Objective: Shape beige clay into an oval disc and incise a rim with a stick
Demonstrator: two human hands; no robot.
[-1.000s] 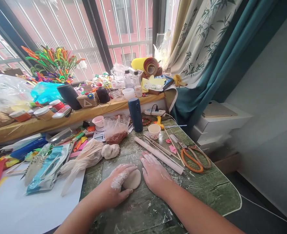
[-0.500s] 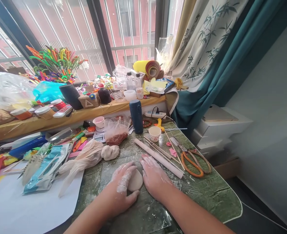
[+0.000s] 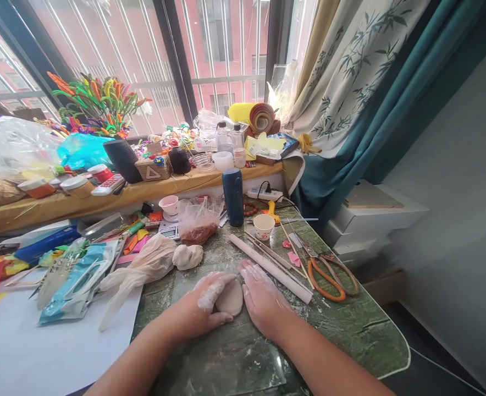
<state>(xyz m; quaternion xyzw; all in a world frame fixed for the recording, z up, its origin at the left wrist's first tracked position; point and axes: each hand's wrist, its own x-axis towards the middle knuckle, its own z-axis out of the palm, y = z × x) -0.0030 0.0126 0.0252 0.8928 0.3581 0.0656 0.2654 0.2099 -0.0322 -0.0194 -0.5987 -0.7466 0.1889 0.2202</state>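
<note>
A round, flat disc of pale dough or clay (image 3: 230, 298) lies on a clear sheet (image 3: 210, 366) on the green table. My left hand (image 3: 208, 300), white with powder, curves along the disc's left side, its fingers reaching past the far edge and its thumb spread near the front edge. On the other side, my right hand (image 3: 263, 300) lies flat with fingers stretched forward, close beside the disc's right edge; whether it touches is unclear. Beyond my left hand sits a lump of the same pale material (image 3: 187, 256), against a crumpled plastic bag (image 3: 148, 258).
A pale rolling pin (image 3: 271, 268), thin sticks and orange-handled scissors (image 3: 327, 279) lie to the right. Farther back stand a paper cup (image 3: 263, 226), a dark blue bottle (image 3: 232, 198) and a bag of reddish-brown material (image 3: 199, 231). White paper (image 3: 82, 352) covers the left side.
My left hand has turned slightly, its wrist and forearm shifting left and its thumb moving a little away from the front. My right hand stays nearly in place. The view has shifted slightly.
</note>
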